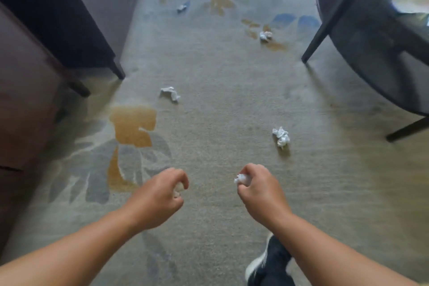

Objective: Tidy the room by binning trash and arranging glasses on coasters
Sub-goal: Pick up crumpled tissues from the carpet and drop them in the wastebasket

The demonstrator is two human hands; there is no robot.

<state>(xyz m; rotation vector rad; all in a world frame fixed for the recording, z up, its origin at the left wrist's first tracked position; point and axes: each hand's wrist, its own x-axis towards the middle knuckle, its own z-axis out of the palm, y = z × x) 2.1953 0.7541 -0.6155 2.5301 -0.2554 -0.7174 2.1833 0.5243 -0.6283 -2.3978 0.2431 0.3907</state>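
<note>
My right hand (pixel 260 189) grips a white crumpled paper wad (pixel 242 179), which pokes out between thumb and fingers. My left hand (pixel 160 195) hangs beside it with curled fingers, and a small pale scrap of paper (pixel 177 189) shows inside them. Both hands hover over the carpet. More crumpled paper lies on the floor: one wad (pixel 281 136) ahead to the right, one (pixel 170 94) ahead to the left, another (pixel 265 36) farther off near the chair. Several smaller wads (pixel 182 7) lie at the far end.
A dark sofa (pixel 58 14) with short legs lines the left side. A dark chair (pixel 376 37) with slanted legs stands at the right. The patterned carpet (pixel 220 100) runs between them. My dark shoe (pixel 269 262) is at the bottom edge.
</note>
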